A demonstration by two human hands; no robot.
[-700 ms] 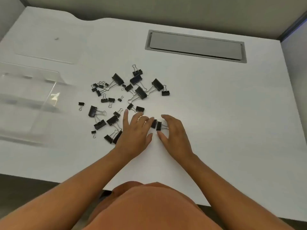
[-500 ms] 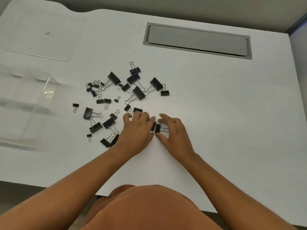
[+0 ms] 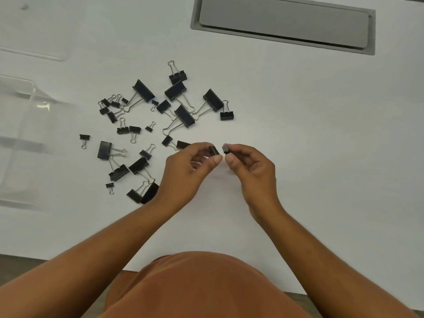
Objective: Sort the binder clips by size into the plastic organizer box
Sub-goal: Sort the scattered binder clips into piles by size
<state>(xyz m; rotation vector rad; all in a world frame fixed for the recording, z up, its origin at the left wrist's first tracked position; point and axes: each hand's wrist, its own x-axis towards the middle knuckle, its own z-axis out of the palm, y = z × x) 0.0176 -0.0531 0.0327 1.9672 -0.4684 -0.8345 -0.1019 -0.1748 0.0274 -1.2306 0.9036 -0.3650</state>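
While each hand point(image 3: 183, 173) point(image 3: 254, 171) pinches a clip point(image 3: 214, 150) point(image 3: 226, 148), loose clips point(image 3: 181, 114) crowd the left one.

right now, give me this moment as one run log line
left hand: pinches small clip | right hand: pinches small clip | loose clips: on table | organizer box: far left

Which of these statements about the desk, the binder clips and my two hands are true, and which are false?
1. Each hand pinches one small black binder clip. True: left hand holds a clip, right hand another.
2. The clear plastic organizer box sits at the right. False: at the left.
3. Loose black clips lie on the white desk. True.
4. The grey hatch stands open. False: shut.
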